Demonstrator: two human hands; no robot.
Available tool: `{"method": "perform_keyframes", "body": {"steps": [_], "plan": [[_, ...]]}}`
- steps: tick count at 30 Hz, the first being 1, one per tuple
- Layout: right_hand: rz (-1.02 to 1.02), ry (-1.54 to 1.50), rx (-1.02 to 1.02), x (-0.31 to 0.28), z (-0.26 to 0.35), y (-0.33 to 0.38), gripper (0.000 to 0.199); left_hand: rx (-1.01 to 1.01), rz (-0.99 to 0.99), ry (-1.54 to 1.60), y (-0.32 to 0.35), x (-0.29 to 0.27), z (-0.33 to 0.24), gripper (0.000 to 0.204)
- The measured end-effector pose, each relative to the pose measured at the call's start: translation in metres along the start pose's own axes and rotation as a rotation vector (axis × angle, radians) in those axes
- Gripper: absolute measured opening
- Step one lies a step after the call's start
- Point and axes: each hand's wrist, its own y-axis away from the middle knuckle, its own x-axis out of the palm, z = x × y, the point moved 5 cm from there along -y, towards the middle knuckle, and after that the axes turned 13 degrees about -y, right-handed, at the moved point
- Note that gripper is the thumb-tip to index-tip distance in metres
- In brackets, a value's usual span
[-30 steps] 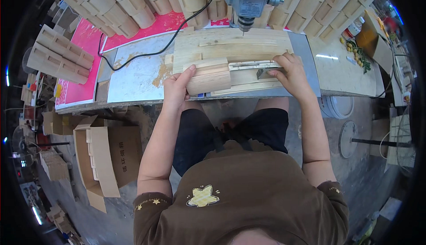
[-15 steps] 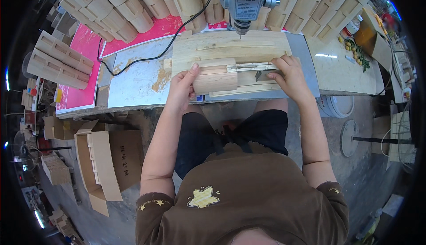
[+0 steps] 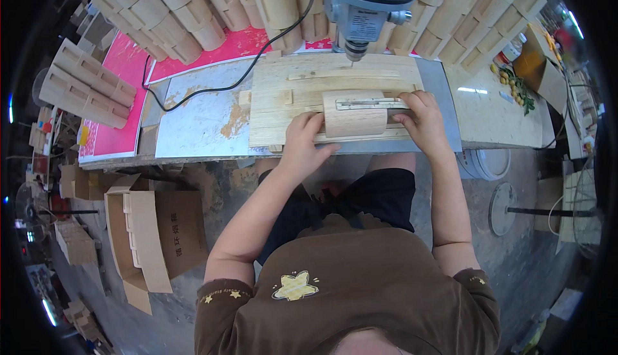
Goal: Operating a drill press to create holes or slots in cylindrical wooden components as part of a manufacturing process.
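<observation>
**Inspector:** What has changed since the earlier frame?

**Operator:** I see the curved wood block (image 3: 355,114) sitting further right on the jig board (image 3: 277,107), more nearly in line below the drill (image 3: 360,7). Both hands have gone with it.

**Inspector:** State of each grip?

**Operator:** Left hand (image 3: 300,141) is closed over the block's left end, fingers on its top. Right hand (image 3: 421,118) grips the right end, fingers curled by the metal strip (image 3: 370,104) on top.

**Inspector:** Block relative to the grip?

**Operator:** Between the two hands, lying flat on the board on the counter (image 3: 193,123), short of the bit.

**Inspector:** Hazards?

**Operator:** In my judgement, the right fingers lie near the bit's line; a slip could bring them under it. The rounded block could roll if either grip slackens. The cable (image 3: 212,88) crosses the counter and could snag.
</observation>
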Motion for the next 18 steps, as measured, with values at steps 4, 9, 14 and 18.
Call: {"method": "perform_keyframes", "body": {"steps": [4, 9, 14, 18], "plan": [[-0.03, -0.01, 0.047, 0.006, -0.02, -0.016, 0.042, 0.014, -0.105, -0.125, -0.012, 0.012, 0.003, 0.071], [-0.065, 0.052, 0.047, 0.025, -0.033, -0.046, 0.045, -0.148, -0.147, -0.187, -0.045, 0.016, 0.028, 0.07], [-0.064, 0.079, 0.063, 0.038, -0.021, -0.053, 0.043, -0.13, -0.109, -0.186, -0.041, 0.009, 0.054, 0.065], [-0.344, -0.737, 0.206, -0.008, -0.038, -0.066, 0.035, -0.098, -0.103, -0.19, -0.041, 0.011, 0.056, 0.062]]}}
